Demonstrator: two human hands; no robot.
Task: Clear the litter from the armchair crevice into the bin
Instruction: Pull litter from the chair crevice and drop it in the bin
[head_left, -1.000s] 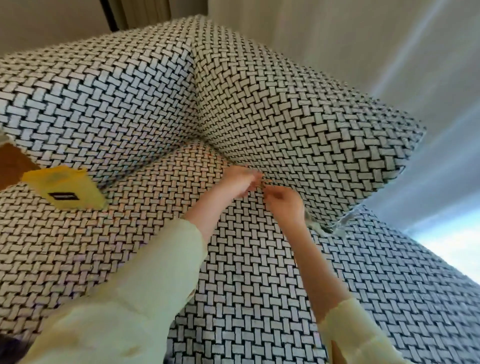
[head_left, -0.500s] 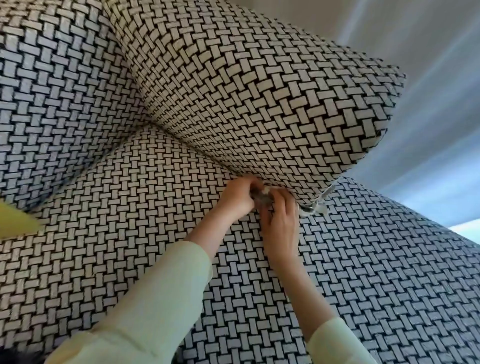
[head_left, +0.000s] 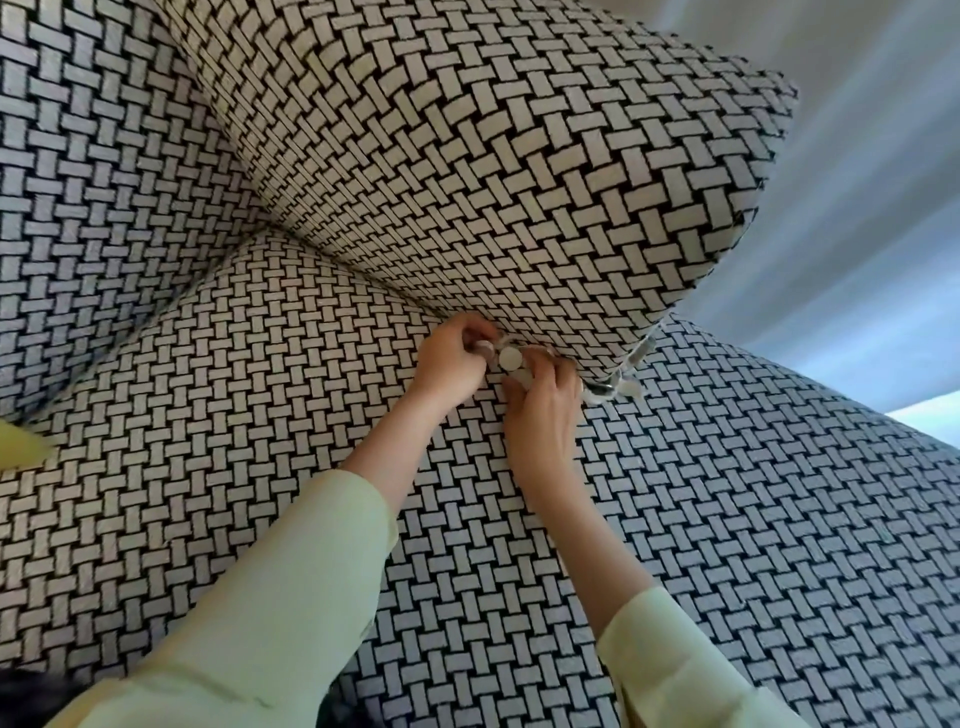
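Woven black-and-white fabric, coarse and basket-patterned, is covering the whole armchair (head_left: 519, 182). At the crevice (head_left: 395, 296) where the padded arm is meeting the seat, something new is showing. A second ago both hands were digging in with nothing visible between them; now a small pale disc (head_left: 510, 357), flat, round and smooth, is sitting out in the open.

The right hand (head_left: 543, 415) is curling its thumb and fingers around the disc and seems to be pinching it. The left hand (head_left: 454, 366) is bunching its fingers tight just beside it; whether it is gripping anything I cannot tell.

So the first piece is probably coming free. A crumpled, shiny clear wrapper (head_left: 621, 387) is still poking from the front end of the crevice, so more is waiting. No bin is showing.
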